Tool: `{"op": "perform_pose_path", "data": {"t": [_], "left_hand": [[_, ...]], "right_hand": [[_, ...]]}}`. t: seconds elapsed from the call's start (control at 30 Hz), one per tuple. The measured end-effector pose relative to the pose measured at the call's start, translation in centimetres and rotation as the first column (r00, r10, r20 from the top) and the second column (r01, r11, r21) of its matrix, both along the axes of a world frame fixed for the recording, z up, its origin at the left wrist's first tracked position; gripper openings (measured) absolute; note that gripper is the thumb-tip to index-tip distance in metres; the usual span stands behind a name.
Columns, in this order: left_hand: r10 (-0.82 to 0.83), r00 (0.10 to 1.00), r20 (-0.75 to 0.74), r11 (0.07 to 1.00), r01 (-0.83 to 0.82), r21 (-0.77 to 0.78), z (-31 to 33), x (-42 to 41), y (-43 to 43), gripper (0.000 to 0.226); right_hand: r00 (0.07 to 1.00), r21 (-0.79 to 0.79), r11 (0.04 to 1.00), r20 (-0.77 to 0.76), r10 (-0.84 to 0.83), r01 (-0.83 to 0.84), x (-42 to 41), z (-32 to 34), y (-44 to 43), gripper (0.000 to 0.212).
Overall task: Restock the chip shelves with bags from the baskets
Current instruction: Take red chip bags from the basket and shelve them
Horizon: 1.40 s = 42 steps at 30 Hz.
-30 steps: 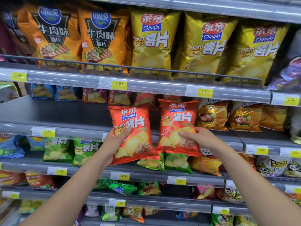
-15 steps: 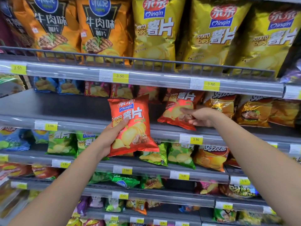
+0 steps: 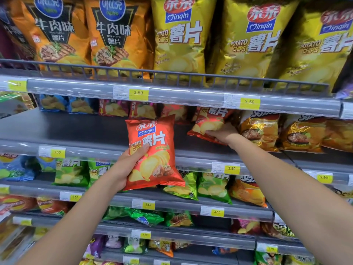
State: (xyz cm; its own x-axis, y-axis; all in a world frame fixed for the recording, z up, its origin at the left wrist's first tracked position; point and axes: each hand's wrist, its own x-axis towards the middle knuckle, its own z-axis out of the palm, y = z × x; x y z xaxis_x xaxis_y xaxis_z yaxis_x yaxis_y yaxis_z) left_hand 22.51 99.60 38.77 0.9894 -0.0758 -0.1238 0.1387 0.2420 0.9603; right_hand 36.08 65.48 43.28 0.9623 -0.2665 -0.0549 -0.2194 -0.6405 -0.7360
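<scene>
**Bags for the red-chip shelf**

Nearest: left hand [image 3: 126,165] wrapped round red bag [image 3: 154,153], thumb across its face, bag upright just in front of the shelf [image 3: 66,129]. Grip lightly by the side (chips crush easily). Farther in: right hand [image 3: 221,133] clutching second red bag [image 3: 208,122] by its lower edge, tilted inside the shelf bay, just beside the gold bags [image 3: 259,129]. Push it back toward the red row [image 3: 172,111] behind, stand it upright with label forward, then release. Bring the left bag onto the bare deck alongside, same facing, without knocking the neighbours.
</scene>
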Motion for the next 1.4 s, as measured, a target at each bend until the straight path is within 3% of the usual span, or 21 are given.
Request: {"op": "perform_pose_path", "data": {"t": [0.03,0.1,0.23,0.33,0.47,0.63,0.7,0.8,0.83,0.9,0.97,1.0,1.07,1.1,1.17,1.4], "left_hand": [[-0.005,1.000,0.003,1.000,0.005,0.001,-0.1,0.0,0.0,0.081],[-0.013,1.000,-0.002,1.000,0.013,0.022,-0.2,0.3,0.2,0.102],[-0.013,1.000,-0.013,1.000,0.013,0.022,0.0,0.3,0.2,0.075],[-0.015,1.000,-0.023,1.000,0.016,0.022,0.1,0.5,0.2,0.068],[-0.022,0.999,-0.029,1.000,0.023,0.018,0.2,0.5,0.1,0.066],[0.001,1.000,-0.013,0.999,0.000,0.052,0.1,0.4,0.0,0.119],[-0.003,1.000,-0.012,0.998,0.003,0.061,0.2,0.4,0.0,0.112],[-0.001,1.000,-0.014,0.999,0.002,0.042,0.2,0.3,-0.1,0.070],[0.002,1.000,-0.016,0.999,-0.001,0.042,0.2,0.3,-0.2,0.068],[-0.003,1.000,-0.011,0.999,0.003,0.050,0.2,0.3,-0.2,0.086],[0.008,1.000,-0.010,0.998,-0.007,0.063,0.3,0.2,-0.2,0.110],[0.013,1.000,-0.006,0.998,-0.013,0.065,0.2,0.2,-0.2,0.110],[0.019,1.000,0.002,0.998,-0.019,0.054,0.3,0.1,-0.3,0.086],[0.024,1.000,-0.001,0.999,-0.024,0.048,0.4,0.0,-0.3,0.073],[0.029,1.000,-0.011,0.998,-0.028,0.053,0.5,-0.1,-0.4,0.059],[0.033,0.999,-0.001,0.997,-0.033,0.071,0.9,-0.6,-1.0,0.055]], "right_hand": [[1.000,-0.019,1.000,0.020,0.005,-0.004,0.6,-0.2,0.0,0.126],[0.998,-0.017,0.999,0.042,0.038,-0.038,0.5,0.1,0.6,0.106],[0.990,-0.028,0.990,0.001,0.141,-0.141,-0.8,1.5,2.3,0.053],[0.982,-0.012,0.984,-0.075,0.175,-0.177,-0.9,1.7,1.9,0.044],[0.985,0.011,0.986,-0.047,0.165,-0.164,-0.9,1.8,1.0,0.055],[0.988,-0.096,0.983,-0.024,0.155,-0.157,0.0,1.4,0.8,0.066],[0.989,-0.094,0.984,-0.006,0.149,-0.149,0.7,1.3,0.6,0.059],[0.991,-0.076,0.988,0.020,0.135,-0.133,1.7,1.0,0.4,0.053],[0.991,-0.062,0.990,0.025,0.128,-0.127,2.1,0.9,0.5,0.050],[0.993,-0.044,0.993,0.018,0.114,-0.113,2.6,0.8,0.5,0.050],[0.995,-0.021,0.995,0.006,0.100,-0.100,2.7,0.8,0.4,0.067],[0.996,-0.008,0.996,0.015,0.093,-0.093,3.3,0.5,0.1,0.085],[0.997,-0.012,0.998,0.040,0.060,-0.060,5.2,-0.7,-0.9,0.126],[0.997,-0.019,0.999,0.051,0.049,-0.048,5.5,-0.9,-1.1,0.134],[0.998,-0.048,0.999,0.061,0.018,-0.015,4.1,-0.2,-0.3,0.130],[0.999,-0.100,0.995,0.047,-0.009,0.014,-0.9,2.3,0.8,0.117]]}}
